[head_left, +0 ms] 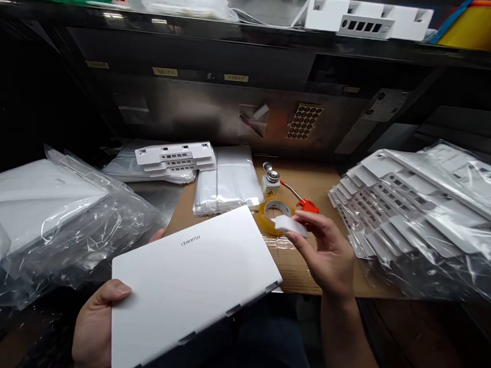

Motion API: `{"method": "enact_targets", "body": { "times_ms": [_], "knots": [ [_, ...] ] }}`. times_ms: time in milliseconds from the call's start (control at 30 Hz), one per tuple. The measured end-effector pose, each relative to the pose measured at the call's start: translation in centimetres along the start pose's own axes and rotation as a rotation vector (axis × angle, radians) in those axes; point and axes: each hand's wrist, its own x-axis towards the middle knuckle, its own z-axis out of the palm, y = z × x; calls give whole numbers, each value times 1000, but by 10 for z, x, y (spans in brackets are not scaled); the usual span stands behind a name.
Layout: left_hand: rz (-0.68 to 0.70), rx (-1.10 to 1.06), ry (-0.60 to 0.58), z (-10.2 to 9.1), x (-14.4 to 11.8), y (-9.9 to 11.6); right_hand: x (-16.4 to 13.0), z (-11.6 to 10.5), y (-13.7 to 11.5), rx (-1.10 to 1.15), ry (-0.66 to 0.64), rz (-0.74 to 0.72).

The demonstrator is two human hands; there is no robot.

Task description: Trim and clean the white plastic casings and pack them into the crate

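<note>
I saw the big heaps first: a stack of bagged white panels [425, 215] filling the right of the frame, cut off by the right edge, and a crumpled clear bag with white sheets [42, 217] at the left, its contents blurred by glare. The white cover [191, 283] lay in the lower centre, its long axis running from lower left up to upper right, the printed HUAWEI side facing up and the notched edge toward the lower right; its lower left corner ran out of the frame. My left hand [94, 324] was clamped on its left edge, thumb on top, the other fingers hidden underneath apart from one tip showing at the far edge. My right hand [328, 254], well apart from the left one, pinched a small white piece [289, 225] between thumb and fingertips; I could not tell what it was. Just behind it sat a tape roll [273, 214] on the cardboard [302, 275].
</note>
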Motion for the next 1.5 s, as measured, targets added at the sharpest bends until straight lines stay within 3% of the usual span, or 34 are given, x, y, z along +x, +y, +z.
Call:
{"method": "enact_targets", "body": {
  "times_ms": [133, 300, 533, 700, 900, 1067, 1267, 1433, 1500],
  "knots": [
    [101, -1, 47, 5, 0, -3, 5, 12, -14, -75, -156, -207],
    [-17, -103, 117, 13, 2, -5, 16, 28, -16, -172, -168, -357],
    [-46, -83, 175, 16, 8, -9, 12, 22, -11, -169, -371, -340],
    [-32, 32, 210, 16, 15, -11, 9, 24, -3, -225, -210, -366],
    [-18, 79, 261, 14, 15, -9, 2, 19, 2, -154, -424, -344],
    [-31, 87, 251, 13, 14, -8, 4, 25, 0, -207, -218, -344],
    [-46, 126, 298, 15, 9, -1, 8, 23, -9, -181, -435, -331],
    [-41, 124, 248, 11, 6, -4, 9, 30, -10, -225, -258, -310],
    [-3, 140, 270, -1, 1, 0, 11, 26, -12, -177, -352, -283]
  ]
}}
